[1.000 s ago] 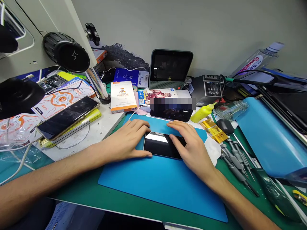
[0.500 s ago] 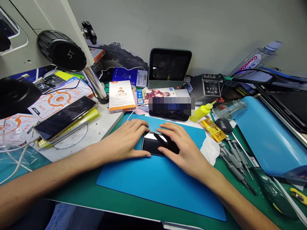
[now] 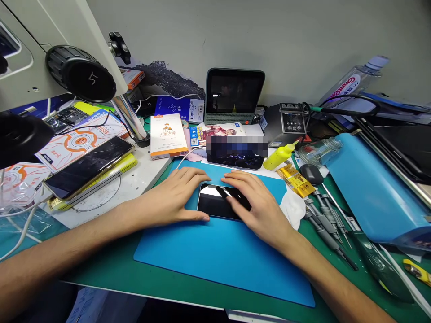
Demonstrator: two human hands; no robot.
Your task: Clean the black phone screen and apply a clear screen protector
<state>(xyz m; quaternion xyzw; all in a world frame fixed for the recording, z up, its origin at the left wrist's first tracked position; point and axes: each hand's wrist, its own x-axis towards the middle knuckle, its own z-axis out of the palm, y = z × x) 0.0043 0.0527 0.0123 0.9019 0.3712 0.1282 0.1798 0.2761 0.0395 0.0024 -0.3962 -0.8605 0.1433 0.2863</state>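
Note:
A black smartphone (image 3: 215, 204) lies face up on a blue work mat (image 3: 225, 251). My left hand (image 3: 175, 197) rests at the phone's left end, thumb along its near edge and fingers along its far edge, gripping it. My right hand (image 3: 257, 204) lies flat over the phone's right half, fingers stretched out and pressing on the glass. The phone's right end is hidden under that hand.
A microscope (image 3: 57, 58) looms at the left above stacked phones (image 3: 87, 168) and boxes. Behind the mat stand another phone (image 3: 235, 159), a small screen (image 3: 234, 96), a yellow bottle (image 3: 279, 157) and a soldering station (image 3: 291, 123). Screwdrivers (image 3: 328, 226) and a rolled blue mat (image 3: 373, 188) lie at the right.
My right hand slid leftward along the phone's screen, covering more of it. The left hand stayed at the phone's left end. The view shifted slightly.

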